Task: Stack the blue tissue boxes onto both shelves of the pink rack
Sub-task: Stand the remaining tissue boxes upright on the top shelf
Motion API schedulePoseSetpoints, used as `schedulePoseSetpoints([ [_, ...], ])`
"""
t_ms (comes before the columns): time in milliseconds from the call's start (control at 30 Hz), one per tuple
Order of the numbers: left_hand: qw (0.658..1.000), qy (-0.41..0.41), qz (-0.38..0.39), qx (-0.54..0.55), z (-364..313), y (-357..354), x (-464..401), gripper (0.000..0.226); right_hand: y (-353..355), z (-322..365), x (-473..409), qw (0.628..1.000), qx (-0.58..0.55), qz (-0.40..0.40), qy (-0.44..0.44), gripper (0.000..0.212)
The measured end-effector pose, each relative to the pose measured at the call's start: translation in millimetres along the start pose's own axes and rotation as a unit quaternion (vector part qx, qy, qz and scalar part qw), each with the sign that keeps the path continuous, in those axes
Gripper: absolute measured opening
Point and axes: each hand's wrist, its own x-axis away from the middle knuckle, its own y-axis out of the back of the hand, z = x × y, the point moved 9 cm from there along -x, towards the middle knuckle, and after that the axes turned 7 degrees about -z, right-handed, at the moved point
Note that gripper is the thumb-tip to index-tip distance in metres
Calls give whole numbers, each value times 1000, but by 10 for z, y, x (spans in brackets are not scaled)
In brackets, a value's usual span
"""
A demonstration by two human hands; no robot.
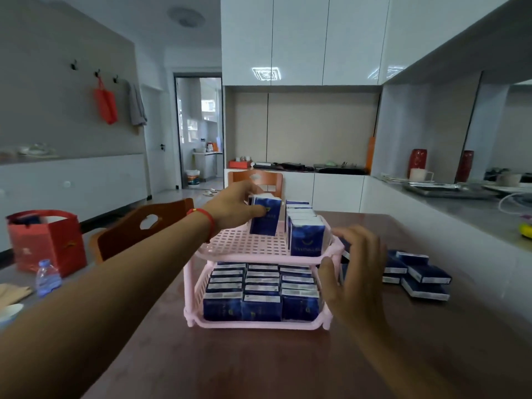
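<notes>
Two hands are engaged: my left hand (pixel 240 207) pinches an upright blue tissue box (pixel 266 216) at the pink rack's (pixel 239 249) upper-shelf rear, long axis vertical, while my right hand (pixel 355 264), fingers spread, reaches nearer the loose boxes (pixel 420 276) rightward.

The left hand (pixel 234 207) grips an upright blue tissue box (pixel 266 216) over the top shelf (pixel 244 243) of the pink rack (pixel 198 286), beside a row of boxes (pixel 305 231) already standing there. The bottom shelf (pixel 259 322) is packed full. The right hand (pixel 355 269) reaches toward the loose boxes (pixel 423 276) on the bench (pixel 259 364) — fingers spread, blurred.
</notes>
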Motion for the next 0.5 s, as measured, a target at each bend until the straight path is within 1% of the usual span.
schedulePoseSetpoints([
  [100, 999, 30, 32, 24, 126, -107, -178, 38, -54, -29, -89, 1000, -7, -5, -5, 42],
  [200, 996, 51, 55, 38, 215, -207, -253, 39, -145, -117, 42, 999, -21, 13, -31, 46],
  [333, 995, 68, 61, 29, 334, -291, -296, 41, -186, -122, 270, 998, -36, 16, -45, 54],
  [500, 997, 50, 48, 16, 310, -321, -322, 46, -302, -167, 422, 995, -51, 66, -48, 58],
])
